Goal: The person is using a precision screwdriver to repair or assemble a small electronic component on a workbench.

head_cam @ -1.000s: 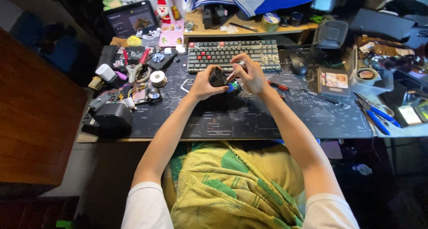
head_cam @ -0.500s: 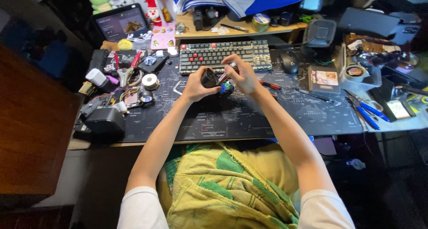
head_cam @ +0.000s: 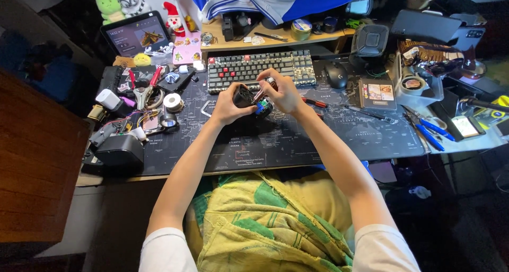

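Observation:
My left hand (head_cam: 227,106) and my right hand (head_cam: 284,93) meet above the dark desk mat (head_cam: 297,137), just in front of the keyboard (head_cam: 260,69). Between them they grip a small black electronic device (head_cam: 250,100) with blue and red parts showing on its right side. The left hand cups its black rounded body. The right hand's fingers pinch the part with the coloured wires. My fingers hide much of the device.
A tablet (head_cam: 137,34) leans at the back left. Tape rolls (head_cam: 170,102), cutters and a black box (head_cam: 119,151) crowd the left. A mouse (head_cam: 335,74), a red-handled tool (head_cam: 314,102) and blue pliers (head_cam: 428,134) lie to the right. A wooden cabinet (head_cam: 37,171) stands left.
The view has shifted slightly, so the desk sits lower in the frame. Both hands stay on the device, with the right fingers working at its top.

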